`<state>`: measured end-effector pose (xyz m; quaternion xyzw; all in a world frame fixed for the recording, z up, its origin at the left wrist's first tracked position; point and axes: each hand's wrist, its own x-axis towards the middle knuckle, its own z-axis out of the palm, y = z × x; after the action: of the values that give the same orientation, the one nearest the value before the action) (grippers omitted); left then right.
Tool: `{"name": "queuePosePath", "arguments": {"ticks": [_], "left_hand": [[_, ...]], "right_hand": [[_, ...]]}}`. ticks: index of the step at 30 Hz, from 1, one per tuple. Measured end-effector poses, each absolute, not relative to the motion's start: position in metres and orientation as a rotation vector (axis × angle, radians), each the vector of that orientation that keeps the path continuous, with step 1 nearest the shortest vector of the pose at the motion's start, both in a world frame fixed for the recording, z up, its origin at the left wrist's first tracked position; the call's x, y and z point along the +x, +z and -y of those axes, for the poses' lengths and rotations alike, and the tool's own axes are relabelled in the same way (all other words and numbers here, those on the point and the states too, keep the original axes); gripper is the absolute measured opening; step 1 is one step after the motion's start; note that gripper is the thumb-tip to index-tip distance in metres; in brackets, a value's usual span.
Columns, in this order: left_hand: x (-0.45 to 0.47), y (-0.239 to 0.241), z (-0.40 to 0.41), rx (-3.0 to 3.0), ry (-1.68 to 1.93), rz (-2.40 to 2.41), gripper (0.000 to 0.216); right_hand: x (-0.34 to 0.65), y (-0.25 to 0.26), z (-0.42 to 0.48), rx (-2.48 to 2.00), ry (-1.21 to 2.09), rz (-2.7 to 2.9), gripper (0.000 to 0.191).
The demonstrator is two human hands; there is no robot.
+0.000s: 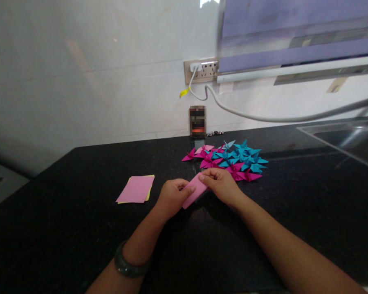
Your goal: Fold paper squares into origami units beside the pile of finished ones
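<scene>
Both hands pinch one folded pink paper (195, 190) just above the black counter (79, 228). My left hand (171, 197) grips its near left end with thumb and fingers closed. My right hand (221, 183) pinches its far right end. I wear a dark bangle (129, 266) on the left wrist. Right behind my right hand lies a pile of folded paper cranes (230, 160), magenta and turquoise.
A small stack of flat paper sheets (136, 189), pink on top and yellow beneath, lies to the left. A phone (198, 121) leans on the wall under a socket (201, 71) with a white cable. A steel sink (349, 139) is at the right.
</scene>
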<state>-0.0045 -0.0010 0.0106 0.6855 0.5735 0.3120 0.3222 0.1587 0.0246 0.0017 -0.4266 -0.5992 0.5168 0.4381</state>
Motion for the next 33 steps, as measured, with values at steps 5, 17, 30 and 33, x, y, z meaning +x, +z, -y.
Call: {"name": "queuePosePath", "arguments": {"ticks": [5, 17, 30, 33], "left_hand": [[-0.0045, 0.0093, 0.0006, 1.791, 0.827, -1.510, 0.029], [-0.0029, 0.0095, 0.0010, 1.773, 0.822, -1.476, 0.031], [-0.0035, 0.0125, 0.0031, 1.913, 0.711, -1.347, 0.034], [-0.0040, 0.0107, 0.0026, 1.905, 0.710, -1.314, 0.035]], "right_hand": [[0.1585, 0.0025, -0.0243, -1.071, 1.258, 1.497, 0.025], [0.1593, 0.0009, -0.0256, -1.070, 1.245, 1.516, 0.026], [0.1609, -0.0018, -0.0274, -1.084, 1.131, 1.609, 0.020], [0.1572, 0.0016, -0.0240, -1.077, 1.198, 1.520, 0.017]]}}
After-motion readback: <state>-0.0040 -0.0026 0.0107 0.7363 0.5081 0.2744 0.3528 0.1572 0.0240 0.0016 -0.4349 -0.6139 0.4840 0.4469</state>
